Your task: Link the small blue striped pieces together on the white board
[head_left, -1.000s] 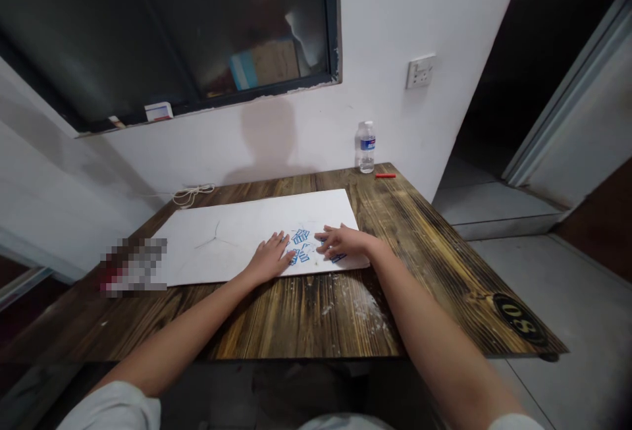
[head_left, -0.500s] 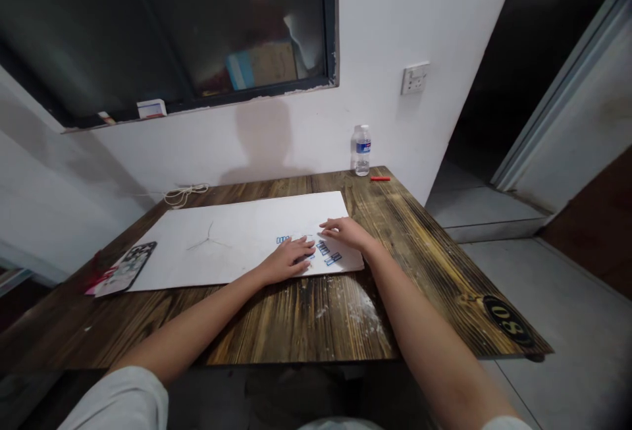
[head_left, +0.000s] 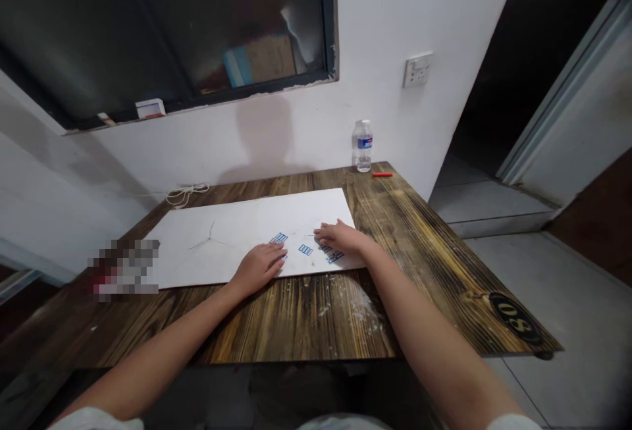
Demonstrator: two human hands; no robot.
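Several small white pieces with blue outlines lie on a white board. My left hand lies palm down at the board's front part, fingers spread, partly covering a few pieces. My right hand is over the board's right end with its fingers apart, above more pieces that it partly hides. Between the two hands, a single blue-striped piece shows fully. Neither hand grips anything that I can see.
The board rests on a dark wooden table. At the back right stand a water bottle and a red stick-like item. A coiled white cable is at the back left. Something blurred out covers the board's left end.
My left hand has slid to the left, uncovering the piece between the hands. My right hand has shifted slightly, with its fingers now over the right-hand pieces.
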